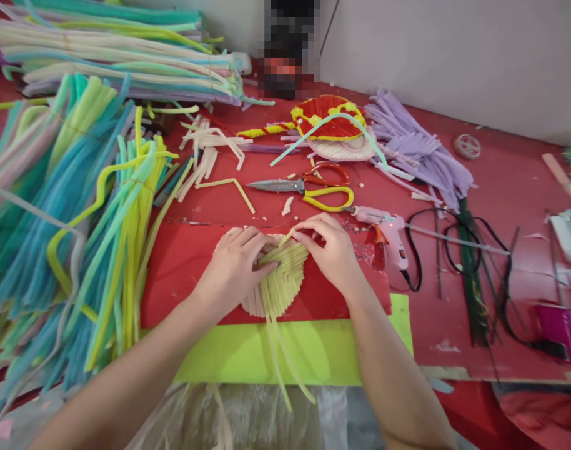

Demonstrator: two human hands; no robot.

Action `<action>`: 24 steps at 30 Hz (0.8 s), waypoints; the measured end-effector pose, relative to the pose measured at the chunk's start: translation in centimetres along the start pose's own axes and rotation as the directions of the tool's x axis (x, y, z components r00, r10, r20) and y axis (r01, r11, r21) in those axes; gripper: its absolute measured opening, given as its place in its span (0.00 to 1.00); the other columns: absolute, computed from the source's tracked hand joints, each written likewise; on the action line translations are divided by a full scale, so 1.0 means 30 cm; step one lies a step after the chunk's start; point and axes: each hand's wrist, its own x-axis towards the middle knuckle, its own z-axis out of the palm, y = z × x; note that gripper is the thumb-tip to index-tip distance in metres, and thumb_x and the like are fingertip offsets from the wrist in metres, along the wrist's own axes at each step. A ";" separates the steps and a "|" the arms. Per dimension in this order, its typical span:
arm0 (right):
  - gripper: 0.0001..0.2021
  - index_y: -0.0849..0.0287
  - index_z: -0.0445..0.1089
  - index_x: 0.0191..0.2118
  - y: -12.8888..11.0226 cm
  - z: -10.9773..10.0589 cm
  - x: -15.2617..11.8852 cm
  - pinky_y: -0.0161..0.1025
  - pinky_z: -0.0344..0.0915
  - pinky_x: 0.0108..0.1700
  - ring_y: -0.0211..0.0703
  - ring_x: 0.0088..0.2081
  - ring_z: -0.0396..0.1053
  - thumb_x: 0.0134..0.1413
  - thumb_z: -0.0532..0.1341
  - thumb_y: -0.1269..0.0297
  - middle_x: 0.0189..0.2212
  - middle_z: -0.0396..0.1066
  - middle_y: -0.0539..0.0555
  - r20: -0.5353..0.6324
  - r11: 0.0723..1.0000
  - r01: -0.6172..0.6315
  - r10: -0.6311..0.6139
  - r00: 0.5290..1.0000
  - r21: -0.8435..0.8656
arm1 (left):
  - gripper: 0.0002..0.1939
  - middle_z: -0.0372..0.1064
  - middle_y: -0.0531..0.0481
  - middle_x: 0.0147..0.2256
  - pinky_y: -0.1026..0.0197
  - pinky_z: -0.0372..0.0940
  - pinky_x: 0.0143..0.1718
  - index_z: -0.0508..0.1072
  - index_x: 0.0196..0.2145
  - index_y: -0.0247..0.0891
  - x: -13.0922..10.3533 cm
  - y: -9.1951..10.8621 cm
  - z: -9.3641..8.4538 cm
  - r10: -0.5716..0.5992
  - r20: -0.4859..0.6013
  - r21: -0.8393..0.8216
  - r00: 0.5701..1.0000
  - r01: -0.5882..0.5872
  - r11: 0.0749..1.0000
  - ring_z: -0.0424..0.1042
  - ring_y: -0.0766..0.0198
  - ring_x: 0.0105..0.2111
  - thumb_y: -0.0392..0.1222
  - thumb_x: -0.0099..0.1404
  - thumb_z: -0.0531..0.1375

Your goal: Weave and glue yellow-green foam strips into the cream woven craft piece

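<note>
A round fan-shaped piece made of rows of pale yellow-green pipe cleaners [291, 275] lies on a red board, with two long strands hanging from its lower edge toward me. My left hand [241, 256] grips the piece from the left, thumb and fingers closed over its upper part; a paler cream section shows beneath that hand. A short pale yellow pipe cleaner [287, 238] at the top edge is pinched between the thumb and fingertips of my right hand [330, 250]. Just beyond both hands rest scissors [277, 185] with red and yellow handles.
Bundles of coloured pipe cleaners [42, 225] crowd the left side and back left. A pink glue gun [388, 234] with a black cord lies to the right. Behind are a red and yellow fan [330, 115] and lilac pipe cleaners [414, 147]. A lime sheet [267, 356] edges the front.
</note>
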 end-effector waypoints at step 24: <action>0.06 0.56 0.70 0.33 0.009 0.009 -0.027 0.39 0.64 0.39 0.38 0.34 0.67 0.59 0.61 0.61 0.32 0.69 0.50 -0.061 0.996 -0.084 0.086 0.994 0.024 | 0.05 0.70 0.51 0.37 0.55 0.61 0.43 0.71 0.38 0.40 0.005 -0.001 -0.007 -0.036 0.019 -0.082 0.999 0.037 0.996 0.67 0.60 0.38 0.37 0.63 0.62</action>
